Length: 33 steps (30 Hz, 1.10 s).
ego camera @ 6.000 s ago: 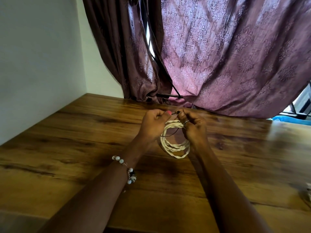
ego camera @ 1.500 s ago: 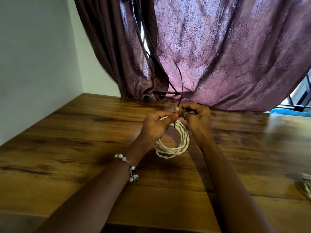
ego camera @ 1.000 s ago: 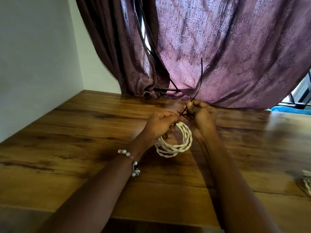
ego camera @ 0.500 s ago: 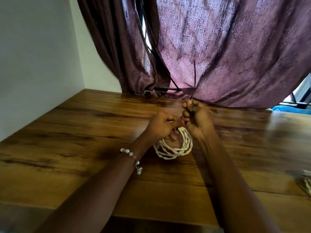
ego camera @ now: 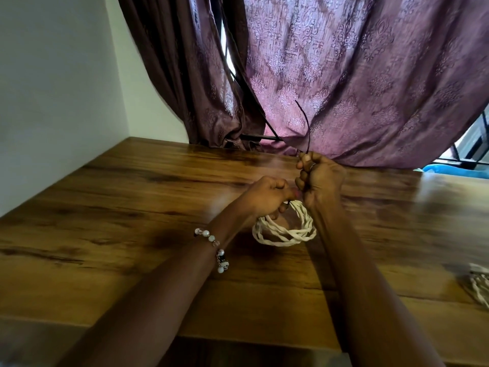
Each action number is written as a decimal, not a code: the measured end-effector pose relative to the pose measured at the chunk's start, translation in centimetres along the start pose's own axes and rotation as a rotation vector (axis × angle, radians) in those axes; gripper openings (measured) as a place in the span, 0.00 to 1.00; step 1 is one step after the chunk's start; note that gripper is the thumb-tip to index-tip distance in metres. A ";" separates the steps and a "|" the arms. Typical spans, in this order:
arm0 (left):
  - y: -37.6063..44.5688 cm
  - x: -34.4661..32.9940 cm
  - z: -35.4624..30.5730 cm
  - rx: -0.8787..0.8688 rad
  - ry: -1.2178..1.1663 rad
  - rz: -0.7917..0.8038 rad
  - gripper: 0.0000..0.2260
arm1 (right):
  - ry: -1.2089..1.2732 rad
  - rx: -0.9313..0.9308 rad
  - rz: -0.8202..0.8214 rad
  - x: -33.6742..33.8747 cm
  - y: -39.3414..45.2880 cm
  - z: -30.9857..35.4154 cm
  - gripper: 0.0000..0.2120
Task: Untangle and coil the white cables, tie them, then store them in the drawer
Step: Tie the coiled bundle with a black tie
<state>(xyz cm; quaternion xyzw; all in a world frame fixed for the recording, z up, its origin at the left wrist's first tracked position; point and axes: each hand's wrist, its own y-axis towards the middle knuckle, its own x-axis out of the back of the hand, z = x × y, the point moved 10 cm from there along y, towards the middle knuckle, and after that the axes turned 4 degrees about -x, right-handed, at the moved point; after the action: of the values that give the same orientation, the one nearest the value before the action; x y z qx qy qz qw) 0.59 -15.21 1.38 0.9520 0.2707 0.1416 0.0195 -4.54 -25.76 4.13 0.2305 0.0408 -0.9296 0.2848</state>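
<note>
Across the lower part of the view runs a wooden table (ego camera: pixel 111 207), its top a warm brown with dark streaky grain and a slight sheen near the far edge. Behind it hangs a mauve curtain (ego camera: pixel 370 75) of patterned, damask-like cloth, falling in heavy folds down to the tabletop; a narrow bright gap shows between its two panels. To the left stands a plain pale wall (ego camera: pixel 53 88). Near the middle of the table the white cable coil (ego camera: pixel 284 231) rests on the wood, a small round ring of twisted, rope-like strands. The left hand (ego camera: pixel 267 197) has its fingers curled round the coil's far side and grips it there; a bracelet (ego camera: pixel 211 247) of pale round beads circles that wrist. The right hand (ego camera: pixel 318 176), just beside the left and a little higher, is closed in a fist round a thin dark tie (ego camera: pixel 304 123), whose free end sticks up in a curve in front of the curtain. At the right edge of the table lies another white cable bundle (ego camera: pixel 480 287), only partly in view.
</note>
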 end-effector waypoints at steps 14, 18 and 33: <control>-0.4 6.3 4.3 0.209 -0.595 -0.419 0.08 | -0.150 0.107 0.474 -6.2 -4.8 0.5 0.06; -0.2 6.4 5.0 0.270 -0.824 -0.360 0.11 | -0.335 0.069 0.722 -7.0 -5.8 -0.4 0.05; -1.2 7.7 1.6 -0.002 -0.390 -0.375 0.07 | -0.358 0.010 0.269 -0.5 0.1 -1.4 0.10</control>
<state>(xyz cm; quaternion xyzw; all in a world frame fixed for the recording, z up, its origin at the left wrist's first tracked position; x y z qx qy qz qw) 6.71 -10.14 1.70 0.8945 0.4333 -0.0504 0.0980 -3.53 -25.31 3.14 0.0668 -0.0459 -0.9095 0.4076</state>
